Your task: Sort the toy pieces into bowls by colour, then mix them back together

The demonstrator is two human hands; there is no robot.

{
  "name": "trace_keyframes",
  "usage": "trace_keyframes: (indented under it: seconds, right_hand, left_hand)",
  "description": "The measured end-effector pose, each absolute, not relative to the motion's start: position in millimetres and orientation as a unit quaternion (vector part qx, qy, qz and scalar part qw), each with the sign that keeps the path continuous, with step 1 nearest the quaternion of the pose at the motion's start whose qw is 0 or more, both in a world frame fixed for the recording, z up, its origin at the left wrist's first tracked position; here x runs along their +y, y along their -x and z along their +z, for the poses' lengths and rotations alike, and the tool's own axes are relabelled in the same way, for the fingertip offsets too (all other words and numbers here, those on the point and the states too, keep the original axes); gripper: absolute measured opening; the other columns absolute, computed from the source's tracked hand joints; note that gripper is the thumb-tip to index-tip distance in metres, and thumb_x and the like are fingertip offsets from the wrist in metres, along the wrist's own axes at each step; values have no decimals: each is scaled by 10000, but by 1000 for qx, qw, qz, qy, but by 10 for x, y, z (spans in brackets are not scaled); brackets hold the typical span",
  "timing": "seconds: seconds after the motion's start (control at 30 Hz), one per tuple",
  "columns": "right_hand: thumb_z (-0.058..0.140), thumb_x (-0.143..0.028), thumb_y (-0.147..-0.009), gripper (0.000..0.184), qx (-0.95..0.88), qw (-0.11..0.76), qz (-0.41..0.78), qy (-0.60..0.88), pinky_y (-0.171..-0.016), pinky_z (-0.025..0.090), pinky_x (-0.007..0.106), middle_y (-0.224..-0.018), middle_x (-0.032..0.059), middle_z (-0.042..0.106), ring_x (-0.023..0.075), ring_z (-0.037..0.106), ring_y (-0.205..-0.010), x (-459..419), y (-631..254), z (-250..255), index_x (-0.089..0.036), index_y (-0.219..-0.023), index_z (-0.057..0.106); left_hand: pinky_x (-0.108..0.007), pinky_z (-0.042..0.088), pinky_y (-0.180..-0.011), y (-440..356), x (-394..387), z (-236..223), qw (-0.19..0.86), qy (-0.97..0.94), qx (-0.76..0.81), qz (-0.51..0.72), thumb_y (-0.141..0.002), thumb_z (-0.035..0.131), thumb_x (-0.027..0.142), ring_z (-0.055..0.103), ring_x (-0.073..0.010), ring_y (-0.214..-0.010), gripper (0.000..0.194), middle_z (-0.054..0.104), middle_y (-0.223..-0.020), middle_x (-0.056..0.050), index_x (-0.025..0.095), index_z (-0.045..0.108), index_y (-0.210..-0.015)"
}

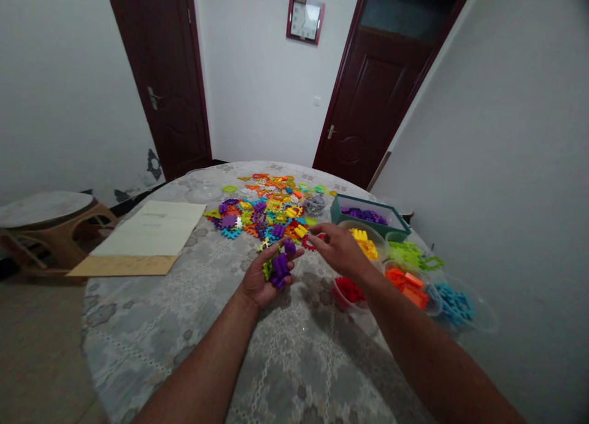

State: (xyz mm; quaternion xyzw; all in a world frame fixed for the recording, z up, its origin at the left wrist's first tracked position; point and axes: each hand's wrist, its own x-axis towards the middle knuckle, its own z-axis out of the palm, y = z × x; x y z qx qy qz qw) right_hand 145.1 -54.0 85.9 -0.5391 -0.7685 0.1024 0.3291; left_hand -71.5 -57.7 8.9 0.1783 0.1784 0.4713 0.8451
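My left hand [260, 283] is palm up with fingers curled around several purple plastic building pieces [280, 267] and a lime green one [267, 269]. To its right, my right hand [338, 246] pinches a yellow building piece [300, 231] at its fingertips, over the near edge of a mixed pile of plastic building pieces [251, 218]. Purple, blue, orange, yellow, green and red pieces lie tangled in that pile. Part of a red piece [309, 243] shows under the right fingers.
Right of my hands stand tubs of yellow [363, 245], red [348, 289], green [407, 253], orange [407, 286] and blue pieces [454, 302]. Behind them is a green box [391, 223] holding purple pieces. Cardboard sheets [147, 231] lie left on the round table [276, 362]. A stool [50, 227] stands beyond.
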Motion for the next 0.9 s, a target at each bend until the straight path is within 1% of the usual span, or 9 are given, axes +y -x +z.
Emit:
trace_keyframes:
  seconds: [0.13, 0.27, 0.33, 0.47, 0.57, 0.63, 0.8, 0.87, 0.9]
  right_hand:
    - [652, -287, -1004, 140, -787, 281, 82, 542, -846, 475, 302, -1012, 75, 763, 197, 680, -944, -698, -1015, 800, -191, -1017, 752]
    - [643, -206, -966, 127, -773, 279, 104, 560, -801, 462, 286, -1005, 76, 762, 188, 677, -914, -725, -963, 750, -171, -1042, 737]
    - [631, -189, -941, 132, -749, 308, 148, 568, -756, 467, 270, -966, 58, 767, 174, 683, -864, -709, -1020, 732, -174, -1023, 733]
    - [635, -235, -904, 117, -664, 352, 281, 597, -556, 439, 218, -797, 12, 738, 129, 638, -625, -594, -1328, 788, -178, -958, 722]
    - [694, -271, -839, 133, -600, 389, 286, 638, -476, 411, 201, -645, -10, 675, 120, 586, -518, -423, -1734, 922, -169, -915, 732]
    - [706, -279, -805, 153, -554, 427, 252, 669, -483, 441, 209, -614, 5, 660, 127, 581, -512, -272, -2024, 1041, -150, -883, 733]
    - [688, -356, -852, 376, -502, 475, 166, 704, -545, 503, 272, -720, 59, 689, 165, 598, -595, 17, -2427, 1331, -118, -1140, 719]
    - [713, -382, -852, 423, -503, 475, 148, 707, -591, 531, 305, -769, 79, 712, 190, 629, -650, -1, -2371, 1371, -120, -1183, 721]
    - [721, -382, -853, 407, -514, 472, 144, 702, -631, 547, 315, -798, 83, 725, 199, 651, -689, -50, -2292, 1361, -128, -1171, 731]
  left_hand:
    - [-256, 511, -496, 702, -575, 69, 841, -200, 178, 470, -893, 740, 263, 700, -173, -700, 447, 744, -994, -80, 196, 652, -1326]
    - [-263, 520, -468, 701, -551, 38, 842, -222, 194, 452, -893, 740, 251, 697, -175, -686, 473, 734, -935, -63, 168, 651, -1350]
    - [-263, 521, -463, 702, -550, 46, 846, -228, 199, 440, -893, 738, 257, 698, -176, -683, 485, 745, -965, -80, 172, 647, -1362]
    - [-259, 522, -483, 705, -563, 100, 850, -211, 214, 433, -902, 715, 267, 697, -162, -681, 475, 748, -1184, -169, 164, 646, -1360]
    - [-276, 523, -487, 704, -562, 118, 846, -181, 224, 448, -898, 701, 291, 703, -180, -680, 445, 745, -1189, -190, 147, 656, -1317]
    - [-285, 523, -489, 702, -552, 109, 850, -163, 221, 450, -899, 690, 307, 706, -194, -680, 418, 750, -1133, -181, 142, 660, -1282]
    - [-293, 522, -500, 704, -521, 60, 853, -151, 216, 451, -916, 655, 342, 703, -205, -677, 383, 754, -1053, -167, 138, 659, -1241]
    - [-301, 527, -507, 708, -512, 43, 851, -154, 214, 454, -922, 644, 355, 708, -215, -685, 386, 754, -1044, -170, 136, 657, -1240]
    - [-305, 528, -509, 710, -508, 35, 851, -156, 213, 454, -927, 640, 365, 709, -219, -687, 389, 754, -1042, -172, 135, 655, -1240]
